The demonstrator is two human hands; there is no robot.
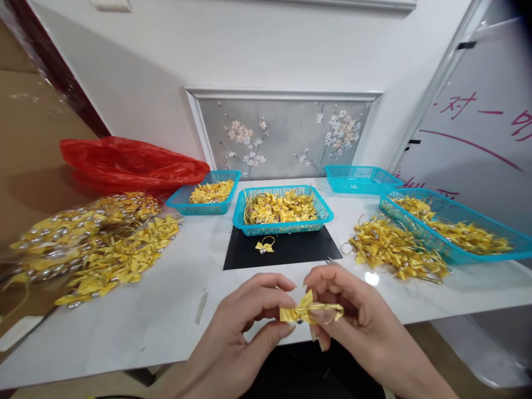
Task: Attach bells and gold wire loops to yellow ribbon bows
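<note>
Between my hands, just above the table's front edge, is a gold ribbon bow (305,310) with a gold cord loop and a small silvery bead. My left hand (249,318) pinches one end of the bow between thumb and fingers. My right hand (351,307) is closed around the cord loop side, its thumb partly hidden behind the loop. Beyond them, a single finished-looking bow (265,246) with a cord loop lies on a black mat (245,257). The tips of a metal tool (330,260) show behind my right hand; the rest of it is hidden.
A blue basket (282,228) of gold bows stands on the mat's far part. Other blue baskets (199,209) (361,180) (490,256) stand at the back and right. Bows heap at right (393,249); beaded strings of bows (124,257) and a red bag (133,166) lie left.
</note>
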